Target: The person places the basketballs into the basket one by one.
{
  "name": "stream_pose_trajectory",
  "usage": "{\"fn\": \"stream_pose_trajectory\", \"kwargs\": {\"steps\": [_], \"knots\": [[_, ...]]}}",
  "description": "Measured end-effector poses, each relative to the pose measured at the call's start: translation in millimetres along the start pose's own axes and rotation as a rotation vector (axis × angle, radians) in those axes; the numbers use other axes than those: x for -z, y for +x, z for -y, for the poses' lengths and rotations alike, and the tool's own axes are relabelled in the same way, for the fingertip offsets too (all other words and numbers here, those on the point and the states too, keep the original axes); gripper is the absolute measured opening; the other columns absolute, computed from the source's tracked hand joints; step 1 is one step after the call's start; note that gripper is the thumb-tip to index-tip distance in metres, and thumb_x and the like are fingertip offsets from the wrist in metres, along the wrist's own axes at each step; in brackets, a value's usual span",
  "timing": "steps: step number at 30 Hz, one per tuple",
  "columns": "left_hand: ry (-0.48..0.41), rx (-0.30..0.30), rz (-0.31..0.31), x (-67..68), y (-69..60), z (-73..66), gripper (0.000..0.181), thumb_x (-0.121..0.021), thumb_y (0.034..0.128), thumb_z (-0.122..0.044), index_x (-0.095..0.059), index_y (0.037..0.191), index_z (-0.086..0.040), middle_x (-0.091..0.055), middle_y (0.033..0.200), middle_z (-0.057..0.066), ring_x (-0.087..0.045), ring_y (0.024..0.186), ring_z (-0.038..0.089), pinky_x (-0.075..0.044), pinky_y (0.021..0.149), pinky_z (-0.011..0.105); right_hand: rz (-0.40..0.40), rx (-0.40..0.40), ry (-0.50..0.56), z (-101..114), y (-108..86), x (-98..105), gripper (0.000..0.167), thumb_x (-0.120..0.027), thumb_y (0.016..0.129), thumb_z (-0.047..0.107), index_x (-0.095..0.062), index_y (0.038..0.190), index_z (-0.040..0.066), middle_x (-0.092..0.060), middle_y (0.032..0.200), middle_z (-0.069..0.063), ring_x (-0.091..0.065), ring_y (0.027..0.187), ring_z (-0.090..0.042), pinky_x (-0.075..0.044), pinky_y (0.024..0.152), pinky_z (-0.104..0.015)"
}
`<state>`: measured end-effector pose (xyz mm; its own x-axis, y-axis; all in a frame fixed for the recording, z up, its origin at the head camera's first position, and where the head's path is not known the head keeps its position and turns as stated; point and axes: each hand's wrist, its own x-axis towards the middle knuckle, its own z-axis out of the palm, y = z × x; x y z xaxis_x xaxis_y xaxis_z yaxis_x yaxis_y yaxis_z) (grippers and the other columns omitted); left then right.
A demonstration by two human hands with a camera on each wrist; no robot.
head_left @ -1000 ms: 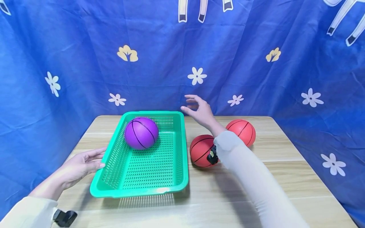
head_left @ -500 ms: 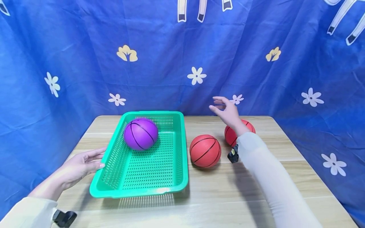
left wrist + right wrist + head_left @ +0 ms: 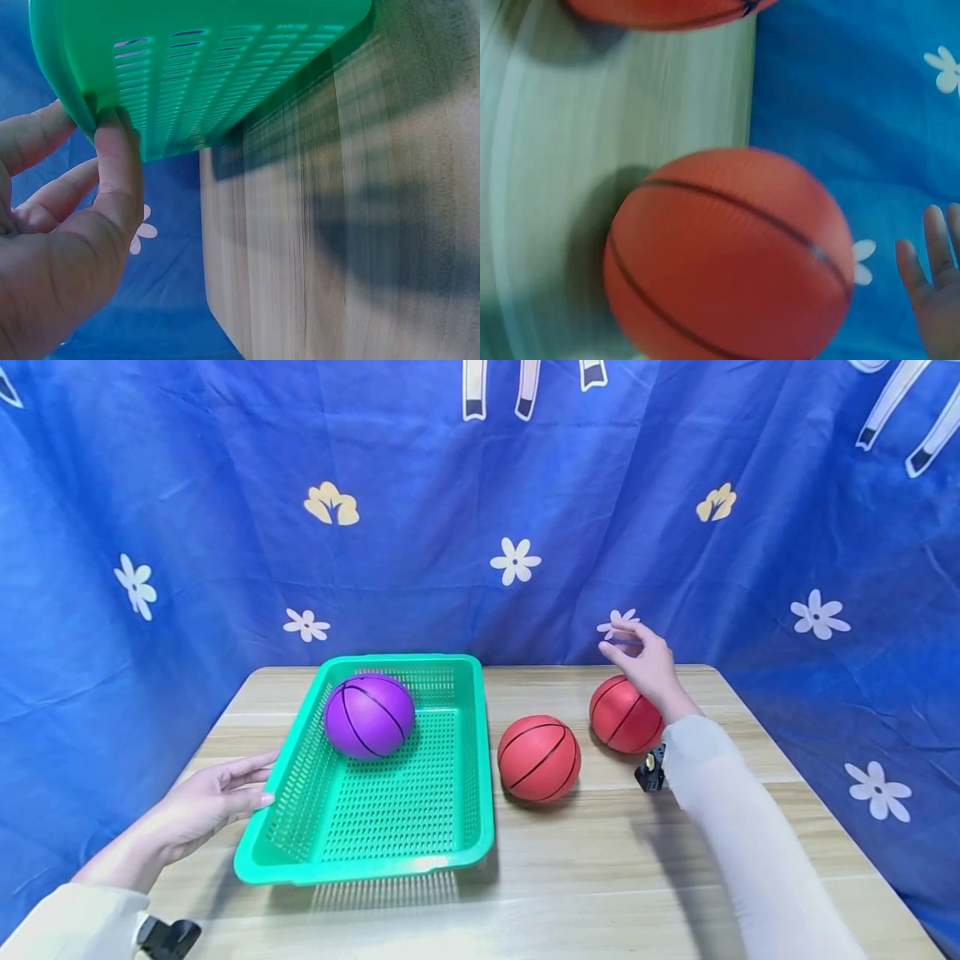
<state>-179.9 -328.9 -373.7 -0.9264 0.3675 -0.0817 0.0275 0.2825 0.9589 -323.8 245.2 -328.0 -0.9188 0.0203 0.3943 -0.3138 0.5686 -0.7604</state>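
Note:
A green plastic basket (image 3: 453, 760) with slotted walls stands on the table, holding a purple basketball (image 3: 370, 716) near its back left corner. My left hand (image 3: 210, 802) grips the basket's left rim; in the left wrist view the thumb (image 3: 116, 161) lies against the outer wall below the rim, and other fingertips are partly hidden. Two red basketballs sit right of the basket: one close to it (image 3: 538, 758), one farther back and right (image 3: 624, 714). My right hand (image 3: 651, 668) hovers by the farther red basketball, fingers spread and holding nothing. In the right wrist view this ball (image 3: 727, 255) looms large.
The light wooden table (image 3: 555, 868) ends at a blue patterned curtain (image 3: 420, 560) behind and on both sides. Black wrist cameras (image 3: 651, 768) sit under the cuffs. The nearer red basketball stands between the basket and the right arm.
My right hand has moved right, from beside the basket's back right corner over to the farther red basketball. The nearer red basketball has come into full view. My left hand and the basket stay put.

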Motion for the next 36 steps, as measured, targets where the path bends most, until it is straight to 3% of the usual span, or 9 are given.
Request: {"fn": "stream_pose_trajectory", "kwargs": {"steps": [8,13,25,32,36], "knots": [[0.009,0.007,0.001,-1.0,-0.1,-0.2,0.07,-0.056,0.0933,0.001,-0.01,0.142,0.019,-0.05,0.127,0.012,-0.059,0.104,0.004,-0.052,0.084,0.023,-0.024,-0.028,0.014,-22.7,-13.0,11.4,0.052,-0.07,0.088,0.03,-0.053,0.133,0.008,-0.056,0.126,-0.019,-0.053,0.116,-0.034,-0.043,0.098,-0.047],[0.0,0.004,0.0,-0.5,-0.1,0.7,0.07,-0.056,0.093,0.002,-0.009,0.142,0.019,-0.051,0.126,0.008,-0.058,0.104,0.004,-0.052,0.084,0.023,-0.021,-0.02,0.002,-36.8,-22.4,13.3,0.055,-0.071,0.088,0.025,-0.051,0.134,0.003,-0.051,0.132,-0.022,-0.045,0.123,-0.036,-0.037,0.102,-0.052],[-0.009,0.008,-0.007,-0.3,0.0,1.3,0.071,-0.057,0.0924,0.002,-0.01,0.142,0.02,-0.051,0.125,0.004,-0.058,0.104,0.002,-0.052,0.085,0.023,0.043,-0.104,-0.106,-72.8,-49.2,16.2,0.076,-0.074,0.082,0.036,-0.038,0.146,0.015,-0.027,0.146,-0.023,-0.021,0.133,-0.041,-0.028,0.1,-0.068],[0.002,0.01,-0.008,-0.2,0.0,0.3,0.07,-0.056,0.093,0.001,-0.01,0.142,0.02,-0.05,0.127,0.009,-0.058,0.104,0.003,-0.051,0.085,0.023,0.077,-0.131,-0.046,-87.7,-59.0,16.1,0.091,-0.079,0.078,0.033,-0.027,0.15,0.015,-0.025,0.145,-0.025,-0.03,0.129,-0.043,-0.035,0.099,-0.064],[0.0,0.001,-0.003,0.2,-0.3,0.9,0.07,-0.056,0.0929,0.002,-0.01,0.142,0.02,-0.051,0.126,0.006,-0.058,0.104,0.004,-0.051,0.084,0.022,0.102,-0.161,-0.032,-92.0,-61.5,15.0,0.098,-0.081,0.075,0.034,-0.023,0.152,0.016,-0.023,0.145,-0.024,-0.032,0.128,-0.044,-0.036,0.099,-0.063]]}}
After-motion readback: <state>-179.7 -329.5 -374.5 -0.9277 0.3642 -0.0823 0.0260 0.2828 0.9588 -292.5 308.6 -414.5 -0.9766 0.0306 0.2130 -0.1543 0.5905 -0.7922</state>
